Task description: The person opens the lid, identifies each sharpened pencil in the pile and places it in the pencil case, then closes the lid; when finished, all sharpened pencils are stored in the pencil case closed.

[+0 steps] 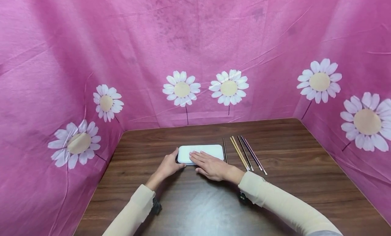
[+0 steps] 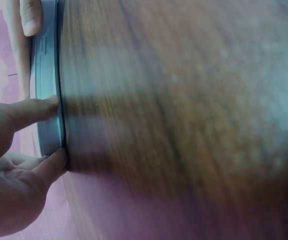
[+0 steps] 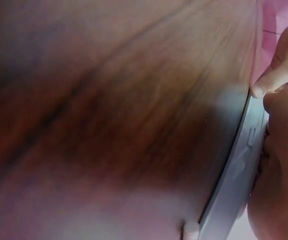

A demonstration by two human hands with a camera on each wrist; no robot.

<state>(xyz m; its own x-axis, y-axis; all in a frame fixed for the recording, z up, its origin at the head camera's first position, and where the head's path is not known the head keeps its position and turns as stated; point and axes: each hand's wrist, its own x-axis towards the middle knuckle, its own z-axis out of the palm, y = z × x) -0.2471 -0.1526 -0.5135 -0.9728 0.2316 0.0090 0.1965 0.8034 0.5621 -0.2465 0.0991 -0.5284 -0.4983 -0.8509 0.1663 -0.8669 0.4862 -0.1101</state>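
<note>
A flat white tin case (image 1: pixel 210 150) with rounded corners lies lengthwise across the table. At its left end, my left hand (image 1: pixel 169 164) grips the case, thumb along the near side and fingers round the end. The left wrist view shows this thumb and a fingertip against the metal side (image 2: pixel 46 85). My right hand (image 1: pixel 212 167) rests flat on the lid, its fingers straight and pointing left. Seen in the right wrist view, the case's side (image 3: pixel 239 160) bears a small stamped notch. Part of the lid is hidden under the right hand. Whatever lies inside cannot be seen.
Close to the case's right end lies a dark pencil (image 1: pixel 225 150). Farther right are several more: yellow pencils (image 1: pixel 239 152), a black pencil (image 1: pixel 245 153) and purple pencils (image 1: pixel 253 154). A pink flowered cloth (image 1: pixel 201 36) surrounds the brown wooden table (image 1: pixel 152 139).
</note>
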